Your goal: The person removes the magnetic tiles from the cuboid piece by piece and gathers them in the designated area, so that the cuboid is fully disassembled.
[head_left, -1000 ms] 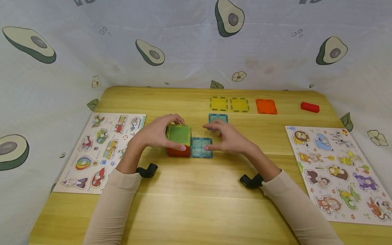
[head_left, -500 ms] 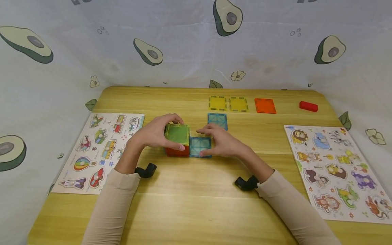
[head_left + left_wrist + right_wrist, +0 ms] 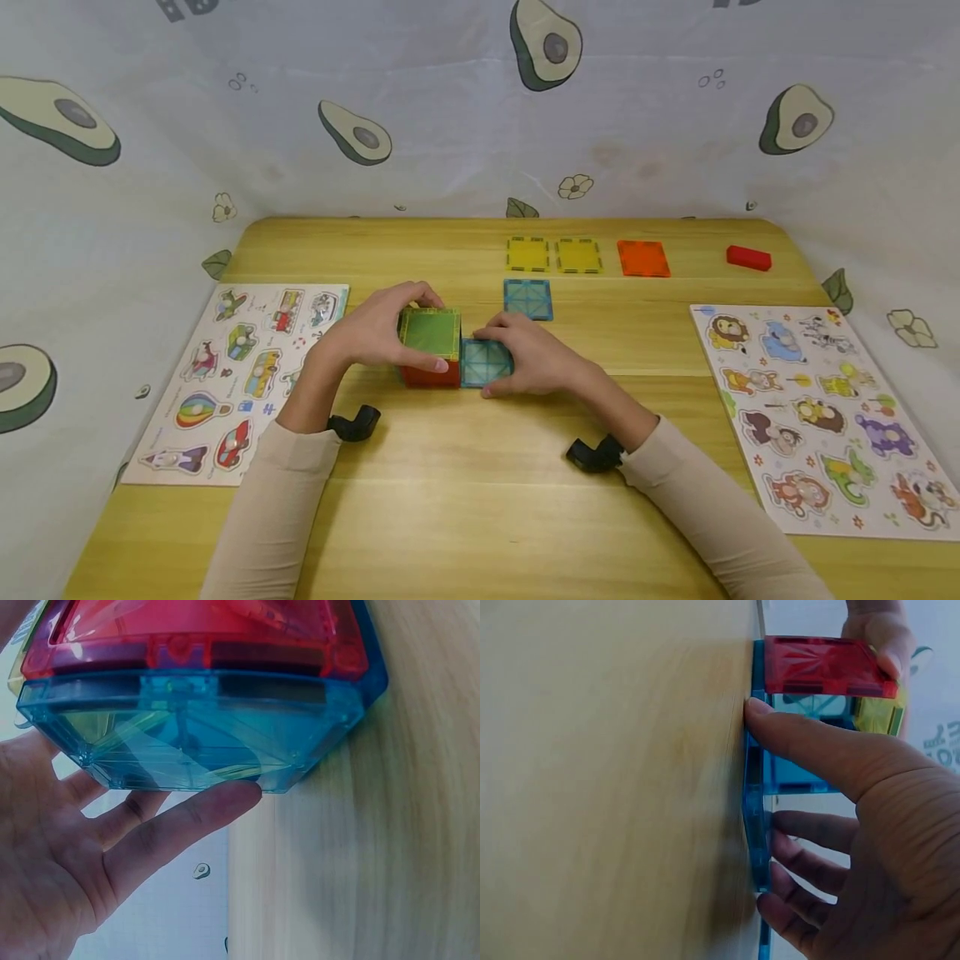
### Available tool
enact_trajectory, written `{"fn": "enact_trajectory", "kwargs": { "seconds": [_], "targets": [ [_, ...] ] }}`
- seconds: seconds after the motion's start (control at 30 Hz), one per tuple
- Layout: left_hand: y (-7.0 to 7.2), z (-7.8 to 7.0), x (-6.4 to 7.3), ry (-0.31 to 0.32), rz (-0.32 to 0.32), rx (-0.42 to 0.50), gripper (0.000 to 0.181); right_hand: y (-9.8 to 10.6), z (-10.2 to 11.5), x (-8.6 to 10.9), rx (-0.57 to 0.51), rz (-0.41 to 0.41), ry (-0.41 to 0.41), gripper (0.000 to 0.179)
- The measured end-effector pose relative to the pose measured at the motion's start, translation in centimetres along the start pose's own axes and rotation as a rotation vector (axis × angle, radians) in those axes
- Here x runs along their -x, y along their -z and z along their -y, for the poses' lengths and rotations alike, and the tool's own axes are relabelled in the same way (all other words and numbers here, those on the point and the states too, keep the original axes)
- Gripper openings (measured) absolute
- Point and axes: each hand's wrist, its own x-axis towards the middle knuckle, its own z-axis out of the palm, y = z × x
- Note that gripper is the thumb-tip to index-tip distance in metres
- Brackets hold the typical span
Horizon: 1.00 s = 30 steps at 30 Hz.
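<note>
blue tile [image 3: 486,362] flat, abutting cube [image 3: 431,346]

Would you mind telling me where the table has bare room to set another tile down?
Bare wood lies along the near edge of the table, between the two puzzle boards. It is crowded around the cube and both hands.
</note>
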Motion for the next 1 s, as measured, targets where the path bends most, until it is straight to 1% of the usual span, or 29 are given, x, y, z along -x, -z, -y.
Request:
{"fn": "enact_trajectory", "kwargs": {
  "seconds": [0.2,0.4,0.5,0.6,0.8,1.0],
  "targets": [
    [-0.3,0.1,0.1,0.000,0.002,0.014,0.073,-0.2,0.4,0.1,0.034,-0.009,-0.010,0.081],
    [-0.4,0.2,0.0,-0.002,0.003,0.029,0.071,-0.4,0.5,0.3,0.013,-0.028,-0.060,0.076],
    [-0.4,0.2,0.0,0.000,0.001,0.026,0.071,-0.2,0.4,0.5,-0.003,-0.045,-0.064,0.076],
    [-0.4,0.2,0.0,-0.002,0.004,0.016,0.072,0.4,0.3,0.7,-0.024,-0.059,-0.062,0.075],
    [-0.3,0.1,-0.1,0.010,0.010,0.029,0.073,2.2,-0.1,1.3,-0.068,-0.094,-0.048,0.075],
    [-0.2,0.0,-0.1,0.012,0.005,0.033,0.074,4.1,-1.4,1.9,-0.103,-0.120,-0.070,0.075]
  ]
}}
